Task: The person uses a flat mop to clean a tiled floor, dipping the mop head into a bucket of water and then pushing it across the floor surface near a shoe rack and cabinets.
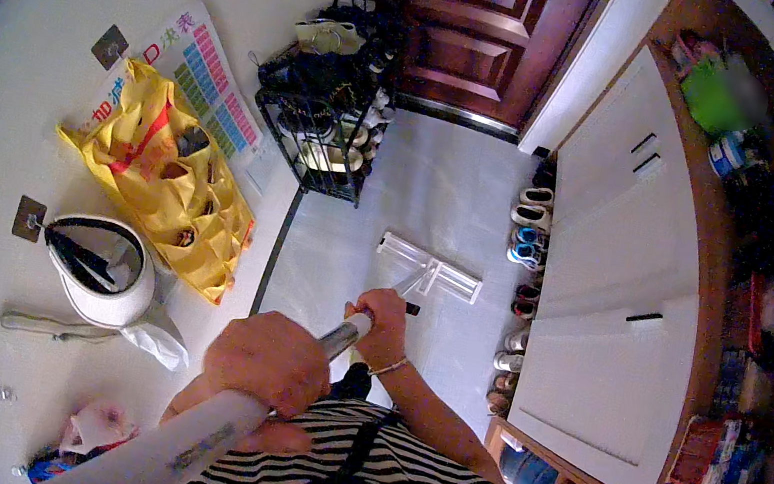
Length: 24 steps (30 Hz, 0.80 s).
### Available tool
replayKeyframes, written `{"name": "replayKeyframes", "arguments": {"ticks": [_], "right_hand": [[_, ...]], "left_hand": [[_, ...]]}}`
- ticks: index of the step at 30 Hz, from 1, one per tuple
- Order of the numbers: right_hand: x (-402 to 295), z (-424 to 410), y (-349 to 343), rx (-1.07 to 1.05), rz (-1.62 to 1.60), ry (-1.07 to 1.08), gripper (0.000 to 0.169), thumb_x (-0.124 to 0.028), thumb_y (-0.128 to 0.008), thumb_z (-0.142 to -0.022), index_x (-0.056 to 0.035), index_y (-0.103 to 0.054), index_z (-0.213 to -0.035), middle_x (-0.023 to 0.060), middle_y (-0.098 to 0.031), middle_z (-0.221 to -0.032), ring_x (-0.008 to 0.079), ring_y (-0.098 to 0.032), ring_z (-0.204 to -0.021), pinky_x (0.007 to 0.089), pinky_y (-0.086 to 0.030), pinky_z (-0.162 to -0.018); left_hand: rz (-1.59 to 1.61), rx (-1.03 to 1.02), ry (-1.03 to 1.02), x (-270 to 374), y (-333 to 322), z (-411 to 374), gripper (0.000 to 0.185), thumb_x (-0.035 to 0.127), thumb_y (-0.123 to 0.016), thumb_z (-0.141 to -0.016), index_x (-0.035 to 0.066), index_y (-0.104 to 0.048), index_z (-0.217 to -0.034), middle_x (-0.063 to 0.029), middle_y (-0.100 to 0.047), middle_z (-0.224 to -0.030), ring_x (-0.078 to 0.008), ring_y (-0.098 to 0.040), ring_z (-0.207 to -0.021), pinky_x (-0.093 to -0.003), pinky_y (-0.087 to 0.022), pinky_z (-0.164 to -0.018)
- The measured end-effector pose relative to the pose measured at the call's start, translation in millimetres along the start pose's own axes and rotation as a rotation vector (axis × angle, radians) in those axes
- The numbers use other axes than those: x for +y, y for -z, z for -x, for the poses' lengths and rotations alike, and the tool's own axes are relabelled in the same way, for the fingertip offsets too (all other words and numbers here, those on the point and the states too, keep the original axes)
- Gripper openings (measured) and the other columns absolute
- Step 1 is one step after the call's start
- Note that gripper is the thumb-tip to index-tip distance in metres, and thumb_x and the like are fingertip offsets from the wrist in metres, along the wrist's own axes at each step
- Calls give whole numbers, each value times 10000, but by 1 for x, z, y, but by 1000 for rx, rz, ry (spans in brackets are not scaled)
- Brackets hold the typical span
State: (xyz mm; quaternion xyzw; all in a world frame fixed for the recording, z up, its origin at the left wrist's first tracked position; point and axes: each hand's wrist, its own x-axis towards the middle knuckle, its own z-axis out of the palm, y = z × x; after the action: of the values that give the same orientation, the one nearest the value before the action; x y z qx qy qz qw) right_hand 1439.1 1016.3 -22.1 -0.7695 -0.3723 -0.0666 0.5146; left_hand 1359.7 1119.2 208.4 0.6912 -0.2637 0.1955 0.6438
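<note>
A long-handled flat floor mop slants through the middle of the view. Its white and silver pole (pixel 187 450) is close and large at the lower left. At the far end, the wide mop head (pixel 455 283) rests on the grey floor (pixel 436 174), framed in white. My left hand (pixel 272 368) is wrapped around the upper pole. Lower down, nearer the head, my right hand (pixel 381 325) grips the same pole, with a thin bracelet (pixel 388 366) at its wrist.
A black shoe rack (pixel 314 124) stands left of a dark red panelled door (pixel 472 43). Shoes (pixel 532 216) line the base of a white cabinet (pixel 613 278) on the right. A yellow pocket organizer (pixel 163 168) and a white visor (pixel 100 303) hang on the left wall.
</note>
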Motion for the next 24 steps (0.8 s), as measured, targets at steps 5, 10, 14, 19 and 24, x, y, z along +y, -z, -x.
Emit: {"name": "replayKeyframes", "arguments": {"ticks": [5,10,14,19,24], "right_hand": [[-4,26,38,28,-189,-70,211,42,-614,-631,-79,-493,-756,60,-511,-694,254,-478,-666,328,-393,-616],[25,25,62,-36,-180,-71,196,41,-572,-625,-80,-488,-755,58,-509,-705,231,-475,-681,313,-407,-595],[62,42,69,17,-234,-100,190,17,-579,-645,-97,-497,-773,55,-508,-707,231,-486,-689,308,-416,-622],[36,61,75,4,-187,-108,202,25,-585,-639,-95,-498,-777,55,-509,-713,231,-493,-718,317,-419,-628],[-21,88,80,-46,-177,-41,205,2,-602,-606,-97,-493,-749,60,-499,-680,256,-484,-687,344,-385,-584]], "left_hand": [[154,40,-142,-3,-47,-3,260,85,-672,-681,48,-445,-561,-54,-478,-484,-201,-501,-404,-328,-461,-421],[-67,148,-23,-25,-97,22,207,60,-641,-673,45,-455,-583,-56,-480,-500,-208,-499,-421,-319,-453,-432],[-315,135,70,-34,-129,25,171,28,-615,-653,42,-455,-593,-64,-482,-520,-220,-499,-441,-306,-435,-440],[-232,134,112,-8,-140,26,199,148,-654,-672,74,-471,-647,-64,-515,-564,-231,-521,-498,-331,-451,-470],[98,305,2,42,-151,16,284,106,-643,-671,65,-397,-532,-38,-402,-432,-185,-393,-340,-299,-374,-370]]}}
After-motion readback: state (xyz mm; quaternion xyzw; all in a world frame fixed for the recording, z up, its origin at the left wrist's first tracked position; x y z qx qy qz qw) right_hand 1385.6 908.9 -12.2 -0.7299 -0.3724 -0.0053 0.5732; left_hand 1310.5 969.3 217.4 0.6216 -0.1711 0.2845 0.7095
